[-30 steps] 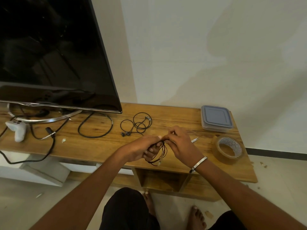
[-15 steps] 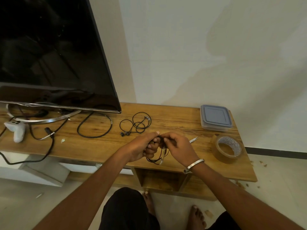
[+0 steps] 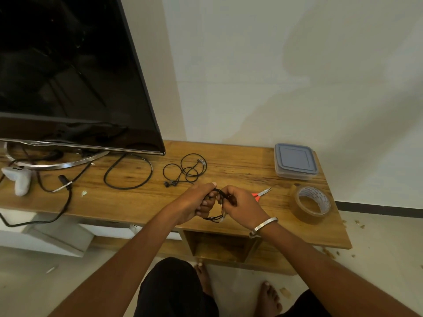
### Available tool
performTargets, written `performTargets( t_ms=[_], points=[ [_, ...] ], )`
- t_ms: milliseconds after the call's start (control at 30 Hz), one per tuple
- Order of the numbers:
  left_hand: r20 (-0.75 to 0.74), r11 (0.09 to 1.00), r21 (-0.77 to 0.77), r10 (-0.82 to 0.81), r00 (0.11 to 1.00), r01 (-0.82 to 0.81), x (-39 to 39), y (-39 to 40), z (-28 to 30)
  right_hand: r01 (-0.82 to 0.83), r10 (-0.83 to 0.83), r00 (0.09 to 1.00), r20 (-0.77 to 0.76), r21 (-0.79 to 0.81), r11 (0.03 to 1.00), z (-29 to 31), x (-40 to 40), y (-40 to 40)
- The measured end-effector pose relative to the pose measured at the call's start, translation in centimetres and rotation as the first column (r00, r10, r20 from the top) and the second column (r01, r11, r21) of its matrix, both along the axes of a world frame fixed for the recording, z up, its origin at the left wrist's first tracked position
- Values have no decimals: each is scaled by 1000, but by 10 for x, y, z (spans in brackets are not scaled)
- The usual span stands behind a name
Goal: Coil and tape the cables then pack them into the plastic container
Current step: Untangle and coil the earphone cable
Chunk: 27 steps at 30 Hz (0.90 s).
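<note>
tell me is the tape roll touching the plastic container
Apart. The head view shows bare wood between the tape roll and the lidded plastic container, which sits further back on the table.

- A single view, from a camera worn on the person's head, looking forward and steeply down.
- It sits close above the wooden surface (image 3: 240,165), which runs across the middle of the frame from 9 to 3 o'clock.
- Both forearms enter from 6 o'clock and the hands (image 3: 215,202) meet near centre.
- The wall fills 12 to 2 o'clock; a television (image 3: 68,76) takes 10 to 11 o'clock.
- Wide-angle bending shows at the edges; the person's knees and bare feet lie at 6 o'clock on the floor (image 3: 377,259).
</note>
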<state>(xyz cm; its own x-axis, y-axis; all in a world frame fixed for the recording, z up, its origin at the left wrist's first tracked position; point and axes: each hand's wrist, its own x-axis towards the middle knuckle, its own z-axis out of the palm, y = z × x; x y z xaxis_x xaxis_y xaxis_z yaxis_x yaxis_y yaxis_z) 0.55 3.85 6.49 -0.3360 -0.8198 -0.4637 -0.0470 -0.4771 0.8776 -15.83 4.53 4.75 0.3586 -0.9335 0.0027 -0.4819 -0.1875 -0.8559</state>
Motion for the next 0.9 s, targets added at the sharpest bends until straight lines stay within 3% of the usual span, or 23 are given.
performTargets(
  t_ms=[467,800,900],
  points=[
    [31,991,-30,131,991,-130,-9,-2,-6,53,-73,981,181,112,992,-4,-4,0],
    [-12,985,-12,170,985,-170,-20,-6,-10,193,-198,977,84,70,979,-6,-11,-12],
    [81,984,-78,165,983,-159,-24,-13,-12,214,-219,973,78,69,974,-6,-17,-19]
  ],
)
